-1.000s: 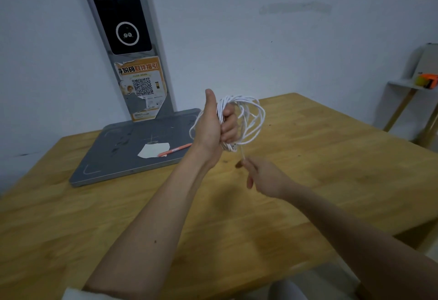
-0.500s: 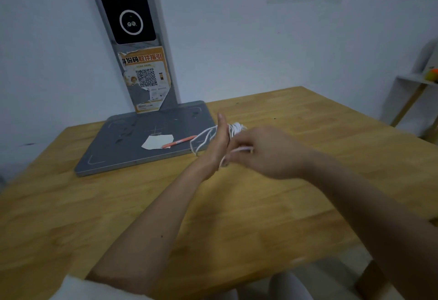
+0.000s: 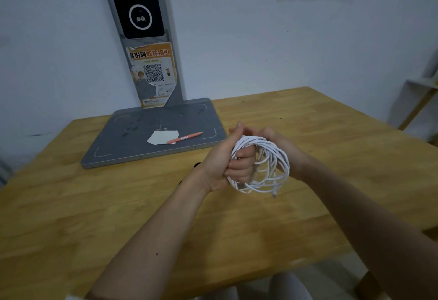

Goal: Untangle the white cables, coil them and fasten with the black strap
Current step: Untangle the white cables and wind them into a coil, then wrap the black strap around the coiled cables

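The white cables point(image 3: 260, 143) are wound into a loose coil of several loops, held a little above the wooden table point(image 3: 94, 216). My left hand point(image 3: 221, 159) is closed through the coil, thumb up, fingers curled around the bundle. My right hand point(image 3: 280, 142) sits behind the coil's far side, its fingers gripping the top of the bundle next to my left thumb. A connector end point(image 3: 273, 196) dangles below the loops. Beside my left wrist a small black piece point(image 3: 196, 165) lies on the table, possibly the black strap, mostly hidden by my arm.
A grey flat base point(image 3: 132, 143) with an upright screen post point(image 3: 142, 27) stands at the back left, carrying a paper scrap point(image 3: 161, 137) and an orange pen point(image 3: 184, 137). A shelf point(image 3: 419, 100) stands at the far right. The table's front edge runs near my elbows.
My left hand came down from a raised position toward the table. My right hand let the loose end go round the coil and now grips the bundle from behind.
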